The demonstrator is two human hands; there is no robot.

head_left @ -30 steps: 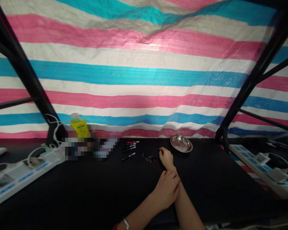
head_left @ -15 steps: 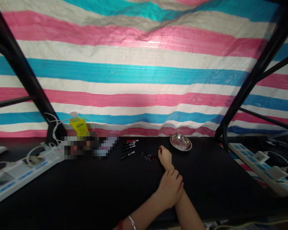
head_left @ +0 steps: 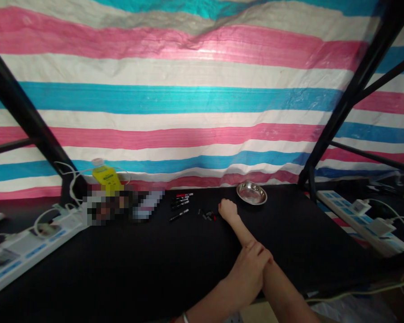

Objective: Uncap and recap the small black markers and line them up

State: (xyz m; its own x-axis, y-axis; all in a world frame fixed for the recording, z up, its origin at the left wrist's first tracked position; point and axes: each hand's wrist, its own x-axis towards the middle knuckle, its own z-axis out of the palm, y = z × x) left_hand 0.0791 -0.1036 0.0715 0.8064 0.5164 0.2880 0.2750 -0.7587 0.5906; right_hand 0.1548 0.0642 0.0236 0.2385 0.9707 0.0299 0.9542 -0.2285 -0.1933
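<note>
My left hand (head_left: 251,264), below a bracelet on the wrist, is closed round my right forearm (head_left: 283,276). My right hand (head_left: 228,210) is a fist low over the black table, back of the hand upward; the inside of its fingers is hidden. Just left of the fist lies a cluster of small dark, grey and red pieces (head_left: 208,216), too small to name for sure. Farther left lie several markers, among them a red one (head_left: 183,195) and a black one (head_left: 179,216) set apart toward me. A shallow round steel dish (head_left: 252,193) stands right of and beyond my right hand.
Power strips with plugs and cables lie on the left (head_left: 30,251) and the right (head_left: 360,215). A yellow bottle (head_left: 107,178) stands at the back left, behind blurred-out items. Black frame posts and a striped sheet (head_left: 188,98) close off the back of the black table (head_left: 121,264).
The view has shifted slightly. My right fist sits a little farther from me, and my left hand has moved right, still round the forearm. Markers and dish lie unmoved on the table.
</note>
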